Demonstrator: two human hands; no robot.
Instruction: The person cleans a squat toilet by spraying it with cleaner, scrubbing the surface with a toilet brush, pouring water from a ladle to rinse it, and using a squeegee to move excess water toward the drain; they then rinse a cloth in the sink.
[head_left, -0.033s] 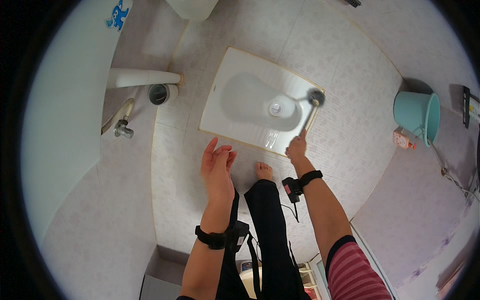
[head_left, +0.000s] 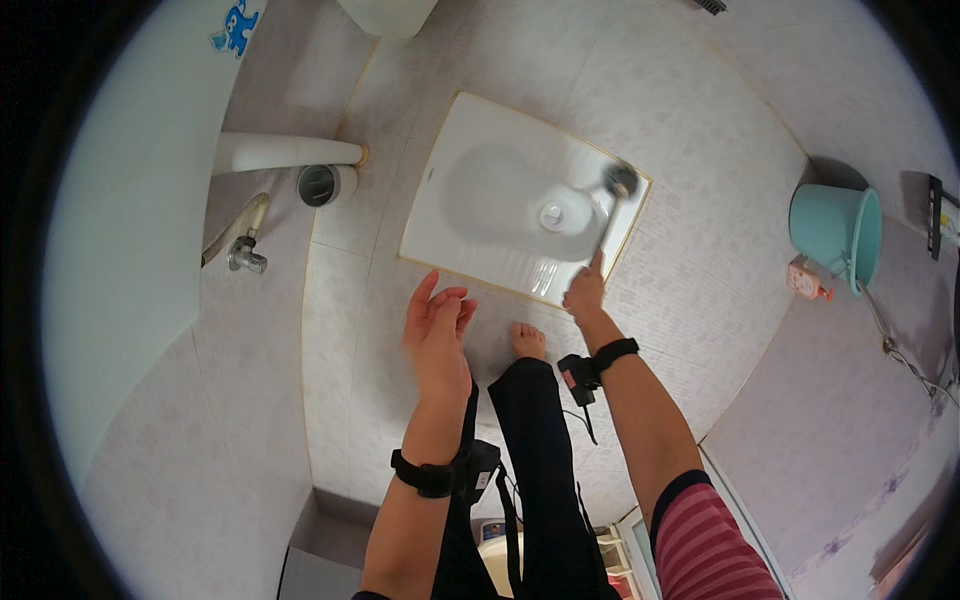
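Note:
My right hand is closed round the handle of a toilet brush, index finger stretched along it. The dark round brush head, smeared by motion, is over the right end of a white squat toilet set in the floor. Left of the handle, a round white piece sits in the basin. My left hand hovers near the toilet's lower left edge, palm turned up, fingers loosely bent and apart, holding nothing. Each wrist wears a black strap with a small black box.
A turquoise bucket and a pink pump bottle stand by the right wall. At left are a white pipe, a short open pipe and a metal valve. My bare foot stands just below the toilet.
My right hand and the brush have shifted slightly left, with the brush head also a little farther away. The left hand stays about where it was.

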